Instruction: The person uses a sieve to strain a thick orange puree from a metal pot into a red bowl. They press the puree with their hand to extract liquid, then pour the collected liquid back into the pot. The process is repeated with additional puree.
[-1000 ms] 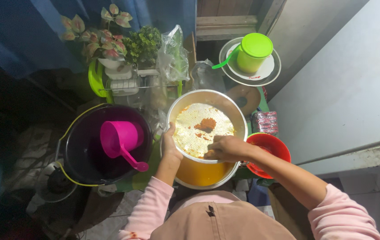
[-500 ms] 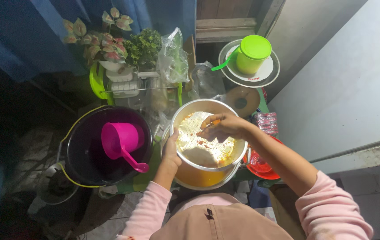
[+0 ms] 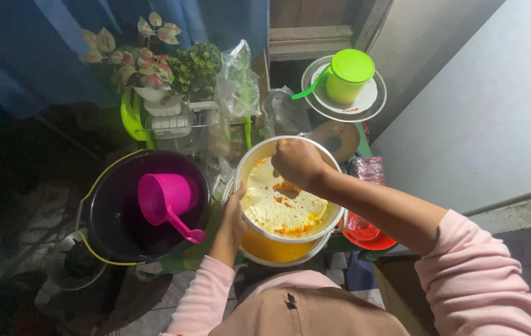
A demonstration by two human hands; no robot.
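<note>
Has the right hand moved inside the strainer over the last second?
Yes. The right hand has shifted from the near right rim of the strainer to its far side, toward the green cup.

1. To my left sits a black round bucket with a yellow rim [image 3: 107,211], with a bright pink plastic dipper [image 3: 167,200] resting inside it.
2. Ahead, a lime-green lidded plastic cup [image 3: 347,76] stands on a white round plate [image 3: 371,102].
3. Pink-and-green leafy plants [image 3: 138,56] stand behind a clear crumpled plastic bag [image 3: 237,84].

place: home wash and cooking corner | signs: black bucket [image 3: 116,218], pink scoop [image 3: 167,200], potted plants [image 3: 147,59], plates [image 3: 343,102], strainer bowl [image 3: 284,205]
</note>
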